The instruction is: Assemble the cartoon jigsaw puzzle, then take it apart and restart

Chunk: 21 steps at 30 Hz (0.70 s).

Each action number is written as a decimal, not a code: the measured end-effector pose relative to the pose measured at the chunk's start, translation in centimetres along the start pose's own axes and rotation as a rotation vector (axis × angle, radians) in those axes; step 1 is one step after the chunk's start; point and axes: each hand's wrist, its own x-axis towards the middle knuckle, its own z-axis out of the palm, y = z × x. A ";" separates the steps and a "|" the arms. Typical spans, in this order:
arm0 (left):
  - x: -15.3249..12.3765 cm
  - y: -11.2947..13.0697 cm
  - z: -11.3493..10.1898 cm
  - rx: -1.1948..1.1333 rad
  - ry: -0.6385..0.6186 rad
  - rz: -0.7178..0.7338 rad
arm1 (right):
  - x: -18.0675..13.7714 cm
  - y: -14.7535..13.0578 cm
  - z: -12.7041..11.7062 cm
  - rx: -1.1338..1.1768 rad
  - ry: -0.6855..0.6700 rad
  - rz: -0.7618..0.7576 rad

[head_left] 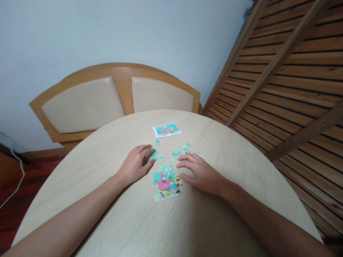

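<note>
A partly joined jigsaw puzzle (164, 185) with pink, white and yellow cartoon figures lies flat on the table, its upper and left edges uneven. My left hand (136, 162) rests to its upper left, fingers apart, the tips beside loose turquoise puzzle pieces (154, 154). On the other side, my right hand (197, 171) hovers or rests at the puzzle's right edge, fingers spread and curved. More loose pieces (177, 154) are scattered just beyond its fingertips. I see nothing held in either hand.
Behind the pieces lies a picture card (168, 130) showing similar cartoon figures. The round wooden table (107, 214) has a padded bench back (125, 92) at its far side. A slatted wooden panel (289, 78) stands on the right, and a white cable (21, 175) hangs at the left.
</note>
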 end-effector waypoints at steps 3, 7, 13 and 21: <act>0.1 -0.8 0.1 -0.034 0.020 -0.083 | 0.1 0.8 0.1 -0.001 -0.021 -0.011; 0.0 -2.0 -0.2 -0.037 0.028 -0.123 | 0.1 1.4 0.0 0.019 -0.023 -0.032; -0.3 -3.5 -1.1 -0.021 0.017 -0.130 | 0.1 1.7 -0.1 0.047 -0.027 -0.046; 0.0 -4.0 -2.8 -0.094 -0.059 -0.027 | 0.0 2.2 0.1 0.044 -0.028 -0.069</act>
